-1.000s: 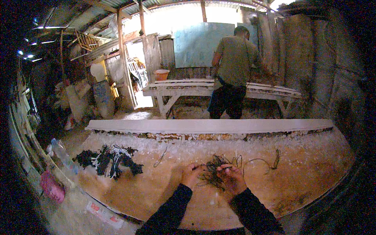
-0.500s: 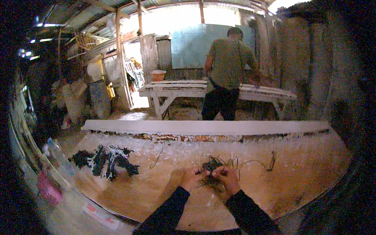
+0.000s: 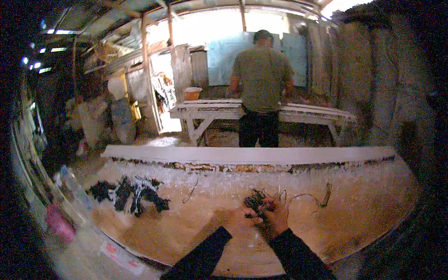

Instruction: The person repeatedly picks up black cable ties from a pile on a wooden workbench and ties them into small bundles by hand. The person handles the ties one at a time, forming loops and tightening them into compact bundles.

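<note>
Beside both hands (image 3: 261,217), dark clumps (image 3: 128,193), white plank (image 3: 242,155)

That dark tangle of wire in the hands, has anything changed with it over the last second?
Both hands, left hand and right hand, still hold the dark wire tangle together, now bunched tighter between them. The black scraps on the work slab and the person at the far table stayed put.

Left hand (image 3: 240,218) and right hand (image 3: 276,219) gripping dark wire bundle (image 3: 255,201), brown worktable (image 3: 186,228)
</note>
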Tool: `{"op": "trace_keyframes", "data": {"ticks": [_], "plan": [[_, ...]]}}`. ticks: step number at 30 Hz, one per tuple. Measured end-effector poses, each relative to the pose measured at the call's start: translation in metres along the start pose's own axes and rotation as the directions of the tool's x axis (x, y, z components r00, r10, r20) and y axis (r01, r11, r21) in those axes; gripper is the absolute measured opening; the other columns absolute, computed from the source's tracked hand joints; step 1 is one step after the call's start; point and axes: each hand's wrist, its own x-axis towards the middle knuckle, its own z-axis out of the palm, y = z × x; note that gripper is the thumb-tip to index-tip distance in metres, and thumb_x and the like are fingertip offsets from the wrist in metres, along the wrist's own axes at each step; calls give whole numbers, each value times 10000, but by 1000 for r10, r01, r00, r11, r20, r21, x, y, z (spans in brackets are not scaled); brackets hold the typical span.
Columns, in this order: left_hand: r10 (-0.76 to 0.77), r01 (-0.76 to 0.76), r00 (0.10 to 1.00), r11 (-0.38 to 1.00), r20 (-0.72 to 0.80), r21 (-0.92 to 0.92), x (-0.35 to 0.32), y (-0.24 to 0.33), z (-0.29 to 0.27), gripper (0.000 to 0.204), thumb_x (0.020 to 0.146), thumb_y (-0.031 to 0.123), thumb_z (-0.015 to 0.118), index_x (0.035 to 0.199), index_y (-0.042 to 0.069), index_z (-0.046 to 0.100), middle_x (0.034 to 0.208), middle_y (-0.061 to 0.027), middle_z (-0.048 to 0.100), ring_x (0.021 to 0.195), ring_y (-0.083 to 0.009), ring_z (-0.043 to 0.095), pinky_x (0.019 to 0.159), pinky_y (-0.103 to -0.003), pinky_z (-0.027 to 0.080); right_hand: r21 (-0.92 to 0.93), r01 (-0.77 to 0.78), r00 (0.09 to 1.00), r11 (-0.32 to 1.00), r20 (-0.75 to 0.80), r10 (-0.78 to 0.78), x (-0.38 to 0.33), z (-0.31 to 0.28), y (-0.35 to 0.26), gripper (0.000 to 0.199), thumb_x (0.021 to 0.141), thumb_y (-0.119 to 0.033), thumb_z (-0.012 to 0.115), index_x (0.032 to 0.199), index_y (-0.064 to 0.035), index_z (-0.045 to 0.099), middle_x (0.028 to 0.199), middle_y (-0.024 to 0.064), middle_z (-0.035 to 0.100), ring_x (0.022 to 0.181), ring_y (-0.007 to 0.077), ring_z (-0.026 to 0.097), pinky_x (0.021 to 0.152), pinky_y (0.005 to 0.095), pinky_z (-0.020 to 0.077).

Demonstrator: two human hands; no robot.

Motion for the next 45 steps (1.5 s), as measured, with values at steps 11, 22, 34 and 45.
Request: {"op": "trace_keyframes", "data": {"ticks": [11,22,34,45], "plan": [[175,-186,969,981,-175,-48,6,-12,2,280,706,319,668,704,60,560,654,-9,535,647,-94,505,569,-248,418,18,195,981,981,-25,-195,16,-24,21,129,656,-25,544,784,-29,529,753,30,545,732,139,514,705,260,419],[209,-270,753,963,-624,-4,14,-21,-17,175,681,148,675,784,36,589,717,-41,538,631,-115,516,531,-235,421,200,-4,999,980,50,-6,7,-8,20,85,723,-76,613,765,-28,557,766,29,557,743,136,520,703,263,417],[197,-107,709,979,-677,173,11,-26,-34,149,641,38,631,781,60,583,767,-76,572,657,-216,549,588,-292,442,-529,236,927,815,375,-25,33,-61,49,128,760,-158,612,812,-45,582,881,42,547,843,155,505,758,295,404],[249,-108,760,959,-600,262,9,-22,-27,109,641,78,645,732,55,589,760,-84,544,700,-225,538,623,-320,436,-505,94,929,858,355,108,20,-49,50,132,672,-58,668,780,-60,592,896,62,563,963,181,492,827,301,383]]}}
